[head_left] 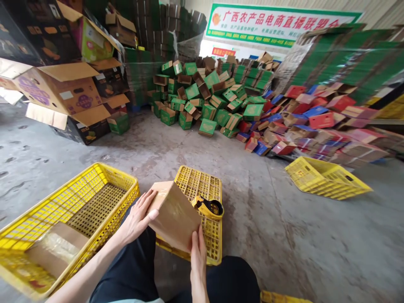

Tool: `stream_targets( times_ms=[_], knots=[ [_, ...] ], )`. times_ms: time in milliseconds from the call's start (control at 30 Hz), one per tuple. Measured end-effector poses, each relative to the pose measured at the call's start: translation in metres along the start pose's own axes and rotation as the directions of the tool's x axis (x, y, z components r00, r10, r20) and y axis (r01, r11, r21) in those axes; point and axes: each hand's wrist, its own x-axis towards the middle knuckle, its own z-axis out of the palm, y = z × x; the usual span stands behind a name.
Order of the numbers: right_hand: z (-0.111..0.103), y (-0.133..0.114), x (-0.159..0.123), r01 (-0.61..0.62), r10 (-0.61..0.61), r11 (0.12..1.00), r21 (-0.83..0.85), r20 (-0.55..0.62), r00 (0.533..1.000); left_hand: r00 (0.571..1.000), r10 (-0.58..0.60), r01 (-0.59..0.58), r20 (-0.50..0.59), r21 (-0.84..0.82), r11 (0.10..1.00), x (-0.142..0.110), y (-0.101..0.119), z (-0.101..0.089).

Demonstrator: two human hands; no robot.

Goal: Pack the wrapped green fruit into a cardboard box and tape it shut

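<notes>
One brown cardboard box (178,216) tilts between left hand (139,219) and right hand (198,251) — fingers gripping its sides — near a yellow-and-black tape dispenser (206,207).

A white banner (280,27) edged in green hangs high on the pale wall (189,6) over there, red characters along it and an orange fruit at its left end. Below is a small red sign (223,51). Green boxes (208,127) lie heaped on the floor (132,147), tipped every which way. To their right, red boxes (321,120) and blue boxes (263,147) are jumbled together, with green stacks (341,54) in clear film behind. Off left, an open purple-printed carton (65,90) sits on a black carton (91,131), a small green box (119,123) just beside. One yellow crate (334,181) rests near the red-and-blue jumble.
</notes>
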Motion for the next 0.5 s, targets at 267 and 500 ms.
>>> stream_targets(
  times_ms=[267,500],
  knots=[
    [-0.065,-0.028,0.004,-0.082,0.067,0.966,-0.244,-0.072,0.995,0.949,-0.224,0.298,0.220,-0.407,0.863,-0.005,-0.010,0.029],
    [-0.064,-0.013,-0.017,-0.009,-0.025,0.931,-0.366,-0.087,0.996,0.912,-0.301,0.406,0.280,-0.502,0.764,-0.025,-0.033,0.077]
  ],
)
